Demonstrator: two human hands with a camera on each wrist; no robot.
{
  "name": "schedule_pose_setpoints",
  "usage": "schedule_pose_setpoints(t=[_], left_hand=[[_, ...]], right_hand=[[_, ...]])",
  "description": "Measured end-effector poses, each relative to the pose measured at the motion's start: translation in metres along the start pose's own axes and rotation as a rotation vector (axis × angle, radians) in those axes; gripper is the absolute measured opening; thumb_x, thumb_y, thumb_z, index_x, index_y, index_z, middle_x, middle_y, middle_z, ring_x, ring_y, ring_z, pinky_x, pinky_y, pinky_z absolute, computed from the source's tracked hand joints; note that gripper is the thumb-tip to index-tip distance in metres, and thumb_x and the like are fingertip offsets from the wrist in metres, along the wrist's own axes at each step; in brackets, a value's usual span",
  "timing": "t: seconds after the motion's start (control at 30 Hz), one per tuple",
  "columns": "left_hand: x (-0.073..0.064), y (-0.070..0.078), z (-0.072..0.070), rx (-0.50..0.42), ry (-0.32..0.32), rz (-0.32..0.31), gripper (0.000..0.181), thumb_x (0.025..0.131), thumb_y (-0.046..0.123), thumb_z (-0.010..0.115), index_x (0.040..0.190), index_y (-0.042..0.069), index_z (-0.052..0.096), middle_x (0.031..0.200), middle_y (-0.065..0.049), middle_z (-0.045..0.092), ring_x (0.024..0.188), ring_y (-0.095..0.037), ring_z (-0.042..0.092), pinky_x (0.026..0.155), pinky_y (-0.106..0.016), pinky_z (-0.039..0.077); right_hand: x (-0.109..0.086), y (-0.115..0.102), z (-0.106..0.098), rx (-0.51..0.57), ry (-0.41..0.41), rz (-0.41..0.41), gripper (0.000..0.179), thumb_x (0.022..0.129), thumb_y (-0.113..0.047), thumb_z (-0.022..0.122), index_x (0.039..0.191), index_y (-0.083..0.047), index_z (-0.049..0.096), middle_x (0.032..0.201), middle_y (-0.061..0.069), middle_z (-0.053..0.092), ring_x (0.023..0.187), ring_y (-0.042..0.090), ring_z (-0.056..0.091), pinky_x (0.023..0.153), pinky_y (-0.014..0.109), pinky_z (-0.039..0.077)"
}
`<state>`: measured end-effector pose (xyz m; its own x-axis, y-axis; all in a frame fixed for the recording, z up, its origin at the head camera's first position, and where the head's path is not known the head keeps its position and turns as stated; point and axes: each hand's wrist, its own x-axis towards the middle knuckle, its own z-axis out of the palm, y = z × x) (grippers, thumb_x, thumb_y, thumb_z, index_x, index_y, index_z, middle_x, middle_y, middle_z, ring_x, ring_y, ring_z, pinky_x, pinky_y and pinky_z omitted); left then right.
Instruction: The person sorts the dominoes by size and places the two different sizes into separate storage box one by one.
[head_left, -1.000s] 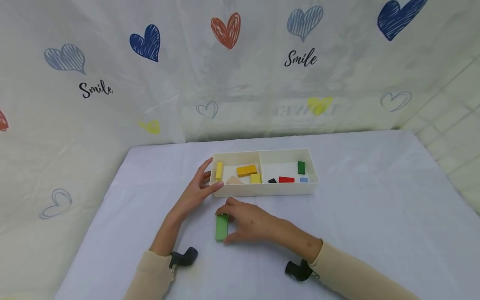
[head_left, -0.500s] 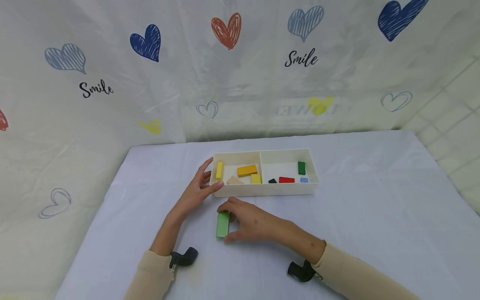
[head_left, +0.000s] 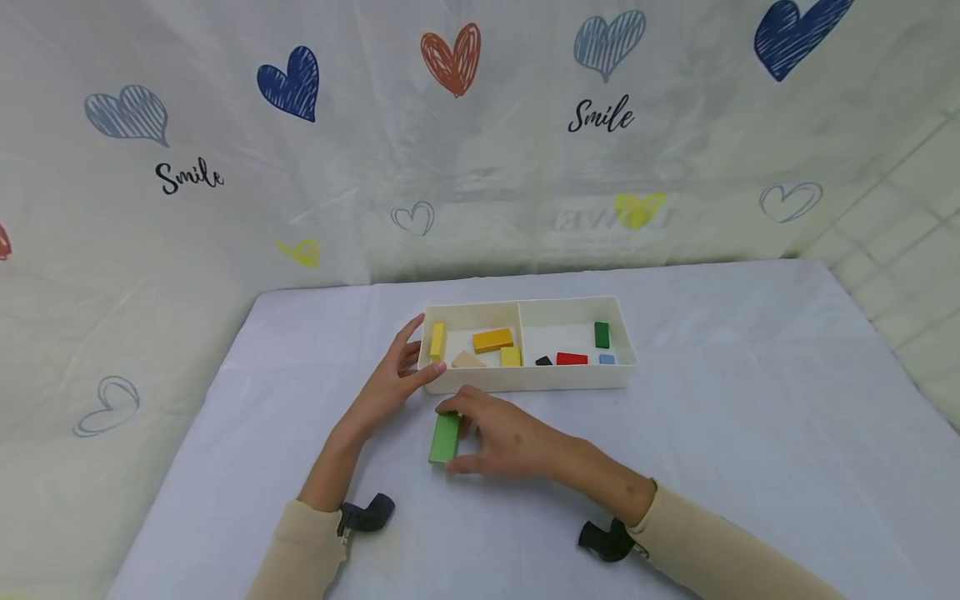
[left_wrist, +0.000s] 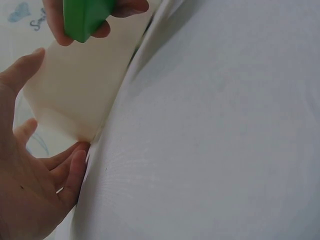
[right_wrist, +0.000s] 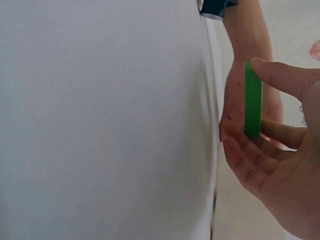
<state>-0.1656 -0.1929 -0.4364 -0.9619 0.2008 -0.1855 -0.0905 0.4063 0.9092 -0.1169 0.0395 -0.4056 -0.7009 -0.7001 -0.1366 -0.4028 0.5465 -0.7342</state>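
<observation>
My right hand [head_left: 510, 437] pinches a green rectangular block [head_left: 445, 438] lengthwise between the thumb and fingers, just in front of a white two-compartment box [head_left: 525, 380]. In the right wrist view the green block [right_wrist: 253, 102] stands upright within the grip, off the tabletop; in the left wrist view its end [left_wrist: 82, 22] shows before the box wall. My left hand [head_left: 386, 387] rests against the box's left end, its fingers spread and its thumb at the front rim. The left wrist view shows the left hand's [left_wrist: 37, 185] fingertips at the box's lower corner.
Inside the left compartment lie yellow blocks [head_left: 492, 340] and a tan piece [head_left: 468, 360]. A dark green block [head_left: 602, 335], a red block [head_left: 572, 359], a black piece [head_left: 543, 362] and a blue piece [head_left: 607, 359] occupy the right one. A white cloth [head_left: 750, 417] covers the table.
The right hand has brought the green block a little farther from the person, toward the box, and the block now tilts slightly. The left hand and the box stay in place.
</observation>
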Motion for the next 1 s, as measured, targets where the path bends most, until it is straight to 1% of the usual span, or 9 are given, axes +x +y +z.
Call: schedule_pose_setpoints(t=[0.27, 0.4, 0.53, 0.73, 0.9, 1.0], left_hand=[[0.0, 0.0, 0.0, -0.003, -0.003, -0.002, 0.087, 0.092, 0.055, 0.074, 0.158, 0.061, 0.017, 0.164, -0.008, 0.039, 0.149, -0.033, 0.046, 0.117, -0.061, 0.041], [0.0, 0.0, -0.001, -0.009, -0.005, 0.0, 0.087, 0.092, 0.056, 0.074, 0.157, 0.061, 0.017, 0.164, -0.007, 0.039, 0.149, -0.033, 0.046, 0.117, -0.062, 0.04], [0.001, 0.001, -0.001, -0.015, -0.009, 0.0, 0.085, 0.093, 0.055, 0.074, 0.157, 0.061, 0.018, 0.164, -0.008, 0.039, 0.149, -0.033, 0.047, 0.118, -0.062, 0.039], [0.001, 0.0, -0.001, -0.013, -0.006, 0.003, 0.085, 0.093, 0.054, 0.074, 0.157, 0.06, 0.018, 0.164, -0.008, 0.04, 0.149, -0.033, 0.047, 0.118, -0.061, 0.039], [0.001, -0.001, -0.001, -0.003, -0.002, 0.008, 0.085, 0.093, 0.054, 0.073, 0.157, 0.06, 0.018, 0.165, -0.008, 0.039, 0.15, -0.032, 0.044, 0.118, -0.061, 0.039], [0.002, -0.002, -0.001, -0.004, -0.005, 0.019, 0.084, 0.094, 0.052, 0.073, 0.158, 0.06, 0.017, 0.165, -0.008, 0.039, 0.151, -0.033, 0.044, 0.119, -0.061, 0.038]], right_hand=[[-0.001, 0.0, -0.002, 0.025, 0.028, -0.039, 0.069, 0.084, -0.038, 0.089, 0.143, -0.017, 0.059, 0.119, -0.011, 0.058, 0.105, 0.012, 0.061, 0.091, 0.024, 0.055], [-0.002, 0.0, -0.004, 0.034, 0.053, -0.062, 0.071, 0.084, -0.039, 0.088, 0.145, -0.017, 0.059, 0.118, -0.011, 0.058, 0.104, 0.011, 0.062, 0.091, 0.023, 0.055], [-0.003, -0.002, -0.005, 0.047, 0.074, -0.074, 0.071, 0.084, -0.039, 0.088, 0.145, -0.017, 0.058, 0.12, -0.01, 0.059, 0.103, 0.013, 0.064, 0.091, 0.027, 0.057], [-0.003, -0.004, -0.006, 0.064, 0.142, -0.109, 0.067, 0.084, -0.04, 0.088, 0.141, -0.02, 0.06, 0.122, -0.01, 0.059, 0.102, 0.016, 0.066, 0.089, 0.033, 0.058], [-0.003, -0.005, -0.009, 0.082, 0.194, -0.111, 0.065, 0.083, -0.041, 0.089, 0.14, -0.026, 0.06, 0.118, -0.012, 0.057, 0.101, 0.015, 0.066, 0.089, 0.035, 0.059], [-0.001, -0.006, -0.012, 0.09, 0.224, -0.116, 0.066, 0.083, -0.039, 0.089, 0.141, -0.027, 0.06, 0.117, -0.012, 0.057, 0.102, 0.017, 0.066, 0.089, 0.038, 0.059]])
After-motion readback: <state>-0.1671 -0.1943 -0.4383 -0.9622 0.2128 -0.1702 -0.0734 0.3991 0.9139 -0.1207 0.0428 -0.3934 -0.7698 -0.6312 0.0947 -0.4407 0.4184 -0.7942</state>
